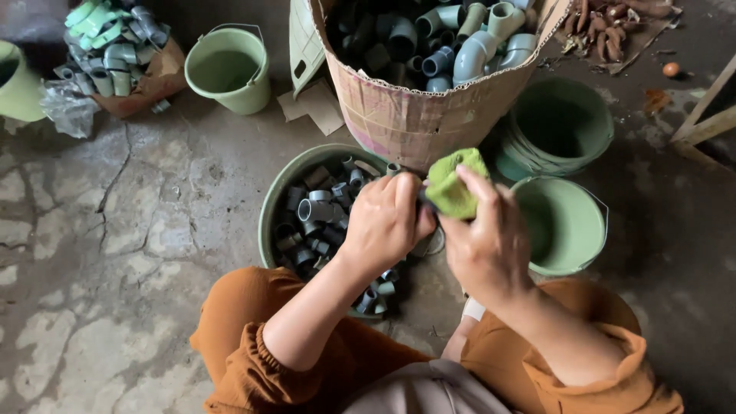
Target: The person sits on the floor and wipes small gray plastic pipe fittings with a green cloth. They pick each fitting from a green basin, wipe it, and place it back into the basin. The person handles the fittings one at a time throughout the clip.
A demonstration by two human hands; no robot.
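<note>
My left hand (386, 222) grips a small dark pipe fitting (424, 201), mostly hidden by the fingers, above a green basin (270, 211) filled with several grey pipe fittings (314, 211). My right hand (483, 238) holds a green scrubbing pad (454, 180) and presses it against the fitting. Both hands meet in front of a tall cardboard box (414, 115).
The cardboard box holds several grey pipe elbows (468, 57). Green buckets stand at the right (563, 226), behind it as a stack (560, 126), at the back (228, 69) and at the left edge (17, 84). More fittings (111, 42) lie at the back left on the cracked concrete floor.
</note>
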